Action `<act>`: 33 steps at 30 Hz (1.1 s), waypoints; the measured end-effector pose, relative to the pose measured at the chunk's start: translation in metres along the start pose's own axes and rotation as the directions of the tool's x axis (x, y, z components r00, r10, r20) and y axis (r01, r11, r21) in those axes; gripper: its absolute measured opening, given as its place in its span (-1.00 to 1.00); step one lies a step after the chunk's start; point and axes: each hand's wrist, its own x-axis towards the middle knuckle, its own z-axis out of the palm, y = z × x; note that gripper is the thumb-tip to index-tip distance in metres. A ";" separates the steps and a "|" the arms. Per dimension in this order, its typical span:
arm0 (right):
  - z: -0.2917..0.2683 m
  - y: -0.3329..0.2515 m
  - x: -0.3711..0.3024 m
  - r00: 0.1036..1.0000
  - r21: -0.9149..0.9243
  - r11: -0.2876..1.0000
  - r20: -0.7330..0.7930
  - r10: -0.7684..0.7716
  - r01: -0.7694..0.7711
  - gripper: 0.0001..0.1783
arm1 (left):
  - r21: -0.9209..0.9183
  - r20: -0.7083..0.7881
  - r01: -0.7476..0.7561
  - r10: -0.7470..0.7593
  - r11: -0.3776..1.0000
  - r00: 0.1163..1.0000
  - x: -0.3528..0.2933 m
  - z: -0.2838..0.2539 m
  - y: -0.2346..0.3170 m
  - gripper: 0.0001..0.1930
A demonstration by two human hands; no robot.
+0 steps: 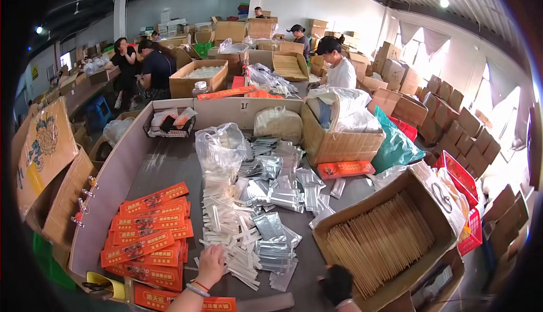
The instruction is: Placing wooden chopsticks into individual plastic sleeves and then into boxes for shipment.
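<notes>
My left hand [211,265], bare with a bracelet and a red cord at the wrist, reaches to the near edge of a pile of slim white packets [223,213]. Its fingers are stretched out over them, with nothing seen held. My right hand [337,285], in a black glove, is beside the near left corner of a cardboard box [322,238] of wooden chopsticks [382,244]. Its fingers blend into the dark glove. Silver foil packets [273,227] lie heaped right of the white ones. To the left, orange-red printed paper sleeves [150,221] are stacked in overlapping layers.
Low grey boards [107,170] edge the table. A wire basket [169,125], a clear plastic bag [222,142] and a carton of packets [339,142] stand toward the back. A yellow holder with scissors [104,285] is near left. Several people work beyond, among stacked cartons.
</notes>
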 end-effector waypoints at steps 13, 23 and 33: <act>0.021 0.073 -0.018 0.891 -0.104 0.886 0.005 0.454 -0.451 -0.77 | -0.038 -0.034 0.021 -0.023 0.999 0.999 0.006 -0.053 0.035 -0.88; 0.001 0.057 -0.016 0.881 -0.067 0.881 0.038 0.471 -0.468 -0.81 | -0.238 0.103 -0.316 0.348 0.918 0.932 0.048 0.041 0.108 -0.89; 0.023 0.043 -0.030 0.812 0.531 0.813 -0.349 0.468 -0.241 -0.81 | -0.071 0.340 -0.303 0.309 0.950 0.889 0.038 0.048 0.107 -0.67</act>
